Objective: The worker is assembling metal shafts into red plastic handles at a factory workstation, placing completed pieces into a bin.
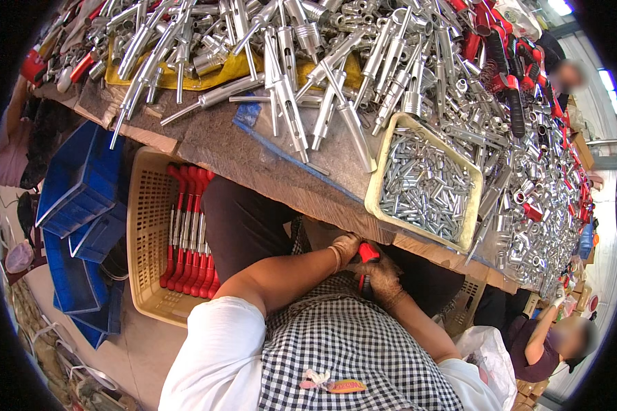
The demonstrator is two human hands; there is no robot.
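Red-and-black piece: it sits low between the two hands [368, 253], over the lap and just beyond the front edge of the tabletop [206, 149]; its full shape is hidden by the hands.
Right hand: the fingers [384, 277] appear curled round the piece, with red showing above them and a darker length below.
Left hand: it lies against the upper part of the piece [347, 248], wrist bent inward; its fingers are mostly covered, so whether they grasp or merely touch I cannot tell.
Step in hand: by my judgement, close two-handed handling of this single piece, done in the lap rather than on the tabletop.
Next move: it would seem to call for a firm right-hand hold, with the left hand free to adjust or press; the exact contact is too small to read.
Basket at left: the beige basket [144, 226] holds a row of red-ended metal rods [182, 268], lying side by side.
Tray: a pale yellow tray [419, 231] sits at the tabletop edge, full of small metal pins [425, 183].
Tabletop pile: slotted metal tubes [286, 113] lie heaped beyond the hands, with red-and-black grips [514, 99] at the far right.
Blue bins: they stand left of the basket [82, 181].
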